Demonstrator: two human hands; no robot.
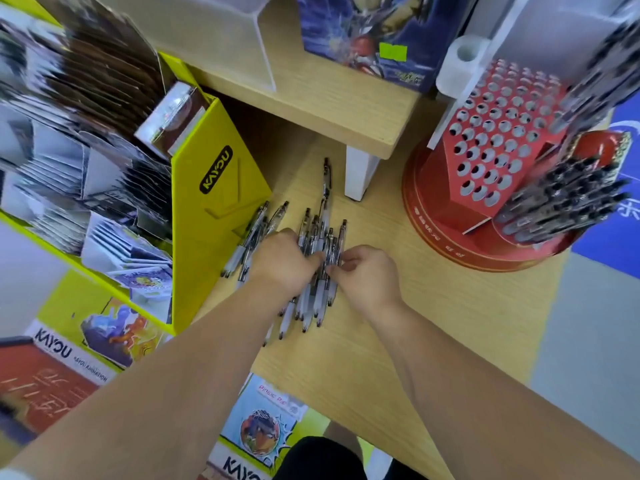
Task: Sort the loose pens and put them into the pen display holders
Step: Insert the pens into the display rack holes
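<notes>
Several loose clear pens (313,244) with white grips lie in a pile on the wooden counter (433,306). My left hand (282,259) lies over the left of the pile, fingers curled around a bunch of pens. My right hand (367,271) pinches pens at the pile's right side. One pen (326,176) lies apart, farther back. A red pen display holder (491,140) with rows of empty holes stands at the right. Its lower tier (561,206) holds several black-capped pens.
A yellow card display stand (214,209) full of card packs stands close to the left of the pile. A raised wooden shelf (311,105) with a white leg (360,174) is behind the pens. A blue poster box (367,32) sits on it.
</notes>
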